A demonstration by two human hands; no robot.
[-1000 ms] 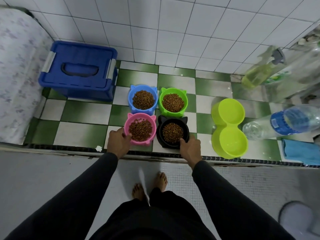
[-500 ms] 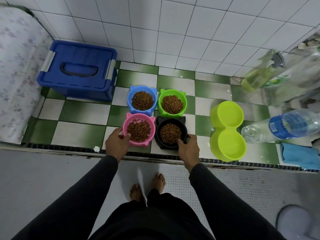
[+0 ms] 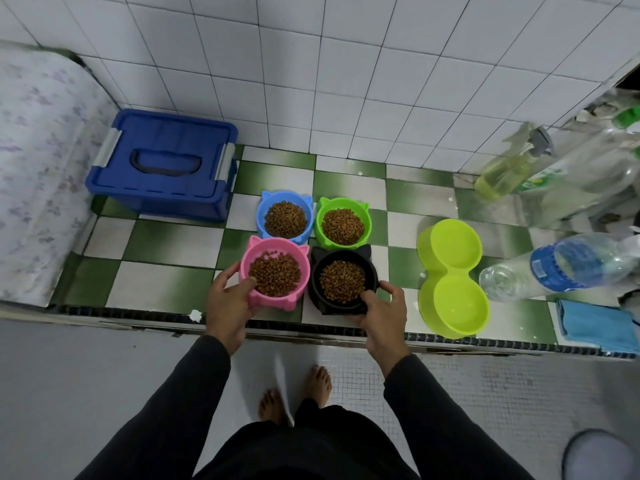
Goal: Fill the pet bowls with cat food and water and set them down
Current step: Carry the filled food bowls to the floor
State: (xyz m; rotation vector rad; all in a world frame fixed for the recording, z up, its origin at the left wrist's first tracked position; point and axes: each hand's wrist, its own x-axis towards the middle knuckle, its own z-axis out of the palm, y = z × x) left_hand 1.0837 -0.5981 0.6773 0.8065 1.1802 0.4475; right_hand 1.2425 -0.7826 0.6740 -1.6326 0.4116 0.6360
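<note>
- Head view, looking down at a green-and-white checkered ledge [image 3: 166, 244] against a white tiled wall.
- Left hand [image 3: 227, 308], lower centre-left: grip curled round the near rim of the pink bowl [image 3: 275, 271], thumb over the rim touching kibble. Bowl looks tilted or raised; cannot tell for sure.
- Right hand [image 3: 382, 315], lower centre: grip curled round the near right rim of the black bowl [image 3: 341, 280], thumb on the rim.
- Pink and black bowls sit side by side at the front edge of the ledge, centre frame, both full of brown cat food.
- Blue bowl [image 3: 284, 218] and green bowl [image 3: 343, 223] just behind them, also full of kibble, the four forming a tight square.
- Lime double bowl [image 3: 450, 275] right of centre, apart from the four; whether it holds water, cannot tell.
- Water bottle [image 3: 561, 265] lying on its side at right, blue cloth [image 3: 595, 323] below it, spray bottle [image 3: 509, 168] upper right.
- Blue lidded box [image 3: 162, 164] upper left.
- Bare feet [image 3: 294, 393] at bottom centre on grey floor.
</note>
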